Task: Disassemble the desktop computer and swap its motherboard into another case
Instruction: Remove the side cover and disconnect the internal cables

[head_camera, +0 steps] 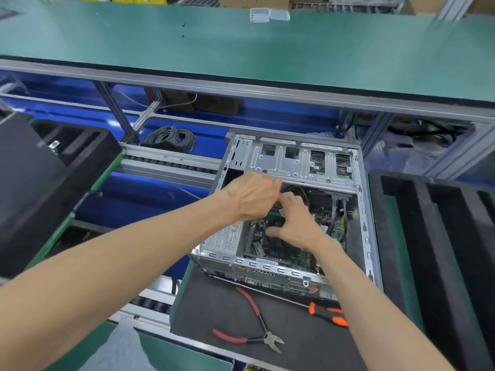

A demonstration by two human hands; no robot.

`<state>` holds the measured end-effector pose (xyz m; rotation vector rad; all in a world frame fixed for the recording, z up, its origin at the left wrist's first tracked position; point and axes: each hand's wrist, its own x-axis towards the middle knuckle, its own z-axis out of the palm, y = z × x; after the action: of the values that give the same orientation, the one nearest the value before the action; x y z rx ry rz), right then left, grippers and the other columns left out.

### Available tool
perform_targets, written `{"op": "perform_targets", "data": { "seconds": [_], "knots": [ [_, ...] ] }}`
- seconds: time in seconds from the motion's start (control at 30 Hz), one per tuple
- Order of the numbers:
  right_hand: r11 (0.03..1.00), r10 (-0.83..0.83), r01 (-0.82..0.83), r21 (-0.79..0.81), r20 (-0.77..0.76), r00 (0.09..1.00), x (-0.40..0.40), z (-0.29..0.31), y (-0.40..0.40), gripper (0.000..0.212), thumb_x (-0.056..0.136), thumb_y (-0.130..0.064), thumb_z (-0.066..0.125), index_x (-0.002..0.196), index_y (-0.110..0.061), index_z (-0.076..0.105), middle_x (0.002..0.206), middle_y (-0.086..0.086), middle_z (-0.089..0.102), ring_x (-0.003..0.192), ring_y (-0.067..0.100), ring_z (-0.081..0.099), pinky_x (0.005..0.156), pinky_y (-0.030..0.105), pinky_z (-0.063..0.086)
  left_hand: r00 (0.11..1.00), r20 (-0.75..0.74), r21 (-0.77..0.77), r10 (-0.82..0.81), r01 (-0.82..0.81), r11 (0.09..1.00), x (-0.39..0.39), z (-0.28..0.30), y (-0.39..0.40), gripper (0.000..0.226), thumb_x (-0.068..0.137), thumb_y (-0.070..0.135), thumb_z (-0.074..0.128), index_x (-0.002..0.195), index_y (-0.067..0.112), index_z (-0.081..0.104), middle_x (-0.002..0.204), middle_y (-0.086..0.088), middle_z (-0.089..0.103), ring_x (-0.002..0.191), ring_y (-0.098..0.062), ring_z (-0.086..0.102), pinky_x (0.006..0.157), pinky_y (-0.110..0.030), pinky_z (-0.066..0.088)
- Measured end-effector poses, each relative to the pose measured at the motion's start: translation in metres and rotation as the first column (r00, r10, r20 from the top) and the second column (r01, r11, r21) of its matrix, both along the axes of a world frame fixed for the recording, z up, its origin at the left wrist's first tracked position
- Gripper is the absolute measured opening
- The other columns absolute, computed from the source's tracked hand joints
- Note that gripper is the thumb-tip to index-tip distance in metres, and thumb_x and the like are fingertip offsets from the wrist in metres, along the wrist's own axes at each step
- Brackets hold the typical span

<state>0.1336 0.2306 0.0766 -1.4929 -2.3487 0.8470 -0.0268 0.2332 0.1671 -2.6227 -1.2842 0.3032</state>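
Observation:
An open silver desktop case (pixel 365 226) lies on its side on a dark mat. Inside it I see the green motherboard (pixel 292 257), a power supply (pixel 225 238) at its left and a metal drive cage (pixel 300 160) at the far end. Both hands reach into the case above the board. My left hand (pixel 253 195) has its fingers curled around a bundle of coloured cables (pixel 276 210). My right hand (pixel 297 222) pinches the same cable bundle or its connector, thumb spread out toward the left. What the fingertips hold is mostly hidden.
Red-handled cutting pliers (pixel 257 321) and an orange-and-black screwdriver (pixel 328 314) lie on the mat (pixel 214 311) in front of the case. Black foam trays stand at the left (pixel 40 188) and right (pixel 434 236). A green shelf (pixel 241 52) runs overhead beyond; a grey cable coil (pixel 171 137) lies behind.

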Motion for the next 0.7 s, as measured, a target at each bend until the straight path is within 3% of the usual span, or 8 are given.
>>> {"op": "perform_targets", "data": {
  "seconds": [0.07,0.17,0.23,0.3,0.4,0.5,0.6,0.7],
  "knots": [
    [0.996,0.072,-0.058,-0.065,0.226,0.971,0.004,-0.004,-0.003,0.102,0.068,-0.054,0.080,0.149,-0.013,0.034,0.141,0.009,0.041,0.129,0.030,0.035,0.106,0.049,0.037,0.999,0.014,-0.056,0.033,-0.032,0.998,-0.010,0.003,0.005,0.025,0.098,0.014,0.038,0.093,0.005,0.061,0.072,-0.003,0.043,0.060,-0.018,0.043,0.057,-0.032,0.040],
    [0.992,0.129,-0.122,-0.042,0.302,0.944,-0.003,-0.008,-0.008,0.104,0.067,-0.058,0.079,0.149,-0.013,0.033,0.141,0.008,0.040,0.129,0.028,0.035,0.107,0.047,0.033,0.993,0.023,-0.129,0.120,-0.116,0.985,-0.028,0.004,0.008,0.036,0.100,0.017,0.041,0.067,0.012,0.054,0.071,-0.004,0.053,0.052,-0.014,0.038,0.057,-0.028,0.034],
    [0.993,0.115,-0.119,0.007,0.222,0.968,-0.007,-0.006,-0.008,0.091,0.072,-0.051,0.075,0.147,-0.017,0.036,0.137,0.004,0.044,0.127,0.026,0.038,0.105,0.044,0.031,0.980,0.049,-0.165,0.191,-0.181,0.970,-0.031,0.005,0.008,0.039,0.101,0.018,0.040,0.063,0.012,0.048,0.061,0.000,0.044,0.053,-0.015,0.040,0.057,-0.029,0.032],
    [0.997,0.077,-0.077,0.023,-0.017,0.997,-0.013,0.000,-0.006,0.069,0.080,-0.040,0.070,0.141,-0.021,0.042,0.132,-0.001,0.052,0.123,0.022,0.047,0.102,0.041,0.035,0.962,0.069,-0.223,0.263,-0.242,0.944,-0.024,0.010,0.012,0.039,0.099,0.017,0.041,0.060,0.013,0.046,0.060,-0.002,0.044,0.062,-0.024,0.051,0.060,-0.032,0.039],
    [0.993,-0.106,0.117,0.005,-0.386,0.916,-0.028,0.009,-0.006,0.027,0.090,-0.023,0.070,0.114,-0.019,0.059,0.100,-0.005,0.068,0.090,0.007,0.062,0.079,0.030,0.049,0.956,0.050,-0.287,0.289,-0.264,0.921,-0.004,0.018,0.012,0.031,0.093,0.012,0.044,0.062,0.014,0.048,0.064,-0.004,0.049,0.068,-0.027,0.058,0.057,-0.032,0.042],
    [0.955,-0.211,0.277,0.111,-0.403,0.890,-0.029,0.012,-0.002,0.010,0.090,-0.007,0.067,0.094,-0.016,0.064,0.070,-0.007,0.065,0.060,0.004,0.056,0.060,0.032,0.039,0.960,0.106,-0.298,0.260,-0.219,0.929,0.005,0.020,0.009,0.009,0.097,0.013,0.045,0.091,0.009,0.051,0.070,-0.003,0.046,0.069,-0.027,0.055,0.053,-0.033,0.035],
    [0.957,-0.205,0.271,0.107,-0.412,0.888,-0.022,0.013,-0.001,0.008,0.092,-0.011,0.067,0.100,-0.012,0.070,0.079,-0.002,0.072,0.073,0.016,0.066,0.070,0.034,0.050,0.983,0.145,-0.194,0.114,-0.085,0.977,-0.002,0.020,0.005,0.018,0.097,0.011,0.048,0.114,0.006,0.045,0.089,-0.008,0.051,0.075,-0.025,0.048,0.064,-0.034,0.036],
    [0.974,-0.156,0.210,0.087,-0.413,0.897,-0.024,0.013,-0.005,0.010,0.095,-0.010,0.063,0.104,-0.010,0.067,0.088,0.006,0.074,0.083,0.025,0.067,0.078,0.039,0.054,0.995,0.092,-0.114,0.049,-0.039,0.993,-0.004,0.021,0.003,0.017,0.100,0.010,0.044,0.115,0.003,0.049,0.099,-0.012,0.056,0.079,-0.025,0.049,0.067,-0.033,0.035]
  ]
}}
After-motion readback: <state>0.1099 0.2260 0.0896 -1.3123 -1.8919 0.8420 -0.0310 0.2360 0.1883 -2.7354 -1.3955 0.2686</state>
